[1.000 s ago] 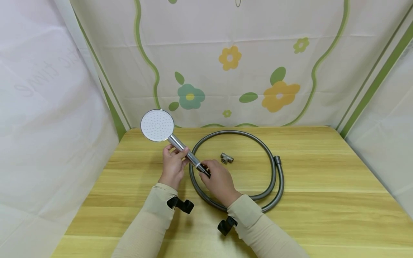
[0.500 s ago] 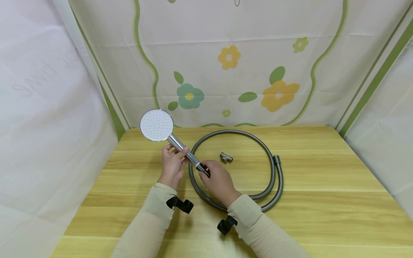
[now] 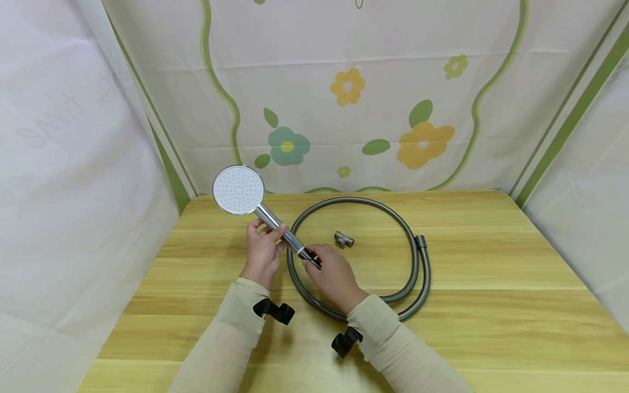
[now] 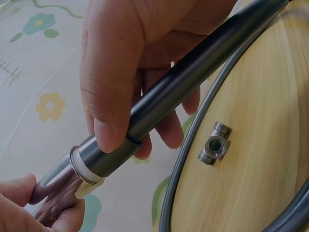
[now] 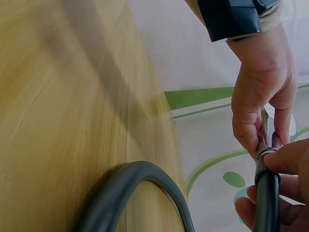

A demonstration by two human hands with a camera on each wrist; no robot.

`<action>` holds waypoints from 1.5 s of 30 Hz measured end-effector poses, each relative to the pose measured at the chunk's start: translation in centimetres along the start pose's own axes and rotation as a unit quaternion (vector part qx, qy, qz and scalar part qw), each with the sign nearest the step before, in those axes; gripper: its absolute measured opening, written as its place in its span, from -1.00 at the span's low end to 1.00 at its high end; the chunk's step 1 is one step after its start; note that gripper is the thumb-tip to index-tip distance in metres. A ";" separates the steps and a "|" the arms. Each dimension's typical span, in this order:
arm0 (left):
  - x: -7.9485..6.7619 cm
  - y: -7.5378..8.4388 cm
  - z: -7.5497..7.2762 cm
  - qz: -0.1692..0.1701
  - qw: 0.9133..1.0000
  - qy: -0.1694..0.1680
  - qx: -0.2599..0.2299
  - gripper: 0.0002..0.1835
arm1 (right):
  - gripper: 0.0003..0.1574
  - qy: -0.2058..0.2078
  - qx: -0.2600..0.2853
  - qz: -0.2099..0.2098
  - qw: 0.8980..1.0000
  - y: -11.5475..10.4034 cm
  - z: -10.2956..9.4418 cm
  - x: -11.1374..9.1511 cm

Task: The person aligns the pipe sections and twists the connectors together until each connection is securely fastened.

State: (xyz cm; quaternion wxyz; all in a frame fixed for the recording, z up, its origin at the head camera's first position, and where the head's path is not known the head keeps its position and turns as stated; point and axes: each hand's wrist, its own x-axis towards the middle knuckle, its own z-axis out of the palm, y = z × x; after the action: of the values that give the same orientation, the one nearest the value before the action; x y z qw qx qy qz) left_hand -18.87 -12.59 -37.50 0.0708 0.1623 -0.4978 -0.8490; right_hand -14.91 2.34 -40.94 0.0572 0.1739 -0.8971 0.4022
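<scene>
My left hand (image 3: 262,254) grips the chrome handle of a shower head (image 3: 238,190), whose round white spray face is tilted toward the head camera at the upper left. With thumb and fingers, my right hand (image 3: 336,275) pinches the dark connector (image 4: 108,157) of a grey shower hose (image 3: 361,201) at the handle's lower end. A white ring (image 4: 87,166) shows between connector and handle in the left wrist view. Both pieces are in line, held above the table. How far they are screwed together cannot be seen. From the connector, the hose runs into a loop lying on the wood.
A metal tee fitting (image 3: 344,240) with threaded ends lies inside the hose loop. The hose's other end (image 3: 421,242) points away at the right of the loop. Behind the wooden table (image 3: 491,327) hangs a flowered cloth (image 3: 304,98), with white cloth at both sides.
Both hands keep their holds on the shower head and hose connector, almost still. The whole head view has shifted very slightly; tee fitting and hose loop lie as before.
</scene>
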 end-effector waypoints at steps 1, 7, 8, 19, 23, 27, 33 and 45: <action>0.0 0.0 0.0 0.000 1.000 0.001 -0.001 -0.40 | -0.64 -0.001 0.002 0.002 1.000 0.0 0.0 0.0; -0.1 0.0 0.0 0.001 1.000 0.002 -0.004 -0.42 | -0.62 -0.009 0.018 0.013 1.000 0.0 0.0 0.1; -0.1 0.0 0.0 0.001 1.000 0.002 -0.004 -0.41 | -0.62 -0.011 0.022 0.015 1.000 0.0 0.0 0.0; 0.0 0.0 -0.1 0.000 1.000 0.000 0.002 -0.41 | -0.59 -0.037 0.056 0.034 0.997 -0.1 -0.2 0.0; 0.1 -0.1 -0.1 0.000 1.000 -0.001 0.005 -0.41 | -0.58 -0.045 0.067 0.037 0.996 0.0 -0.2 0.1; 0.1 -0.1 -0.1 -0.002 1.000 -0.001 0.006 -0.41 | -0.58 -0.054 0.081 0.044 0.994 0.1 -0.2 0.2; 0.0 0.0 -0.1 -0.007 1.000 0.001 0.009 -0.41 | -0.57 -0.066 0.103 0.055 0.991 0.2 -0.3 0.3; 0.2 -0.1 -0.1 -0.005 1.000 0.000 0.010 -0.40 | -0.58 -0.079 0.118 0.063 0.988 0.0 -0.6 0.5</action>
State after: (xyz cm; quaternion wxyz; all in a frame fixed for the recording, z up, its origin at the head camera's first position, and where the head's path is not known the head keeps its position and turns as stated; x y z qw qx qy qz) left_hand -18.97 -12.68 -37.69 0.0649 0.1660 -0.5058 -0.8441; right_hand -15.39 2.71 -40.43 -0.0600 0.1534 -0.8540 0.4935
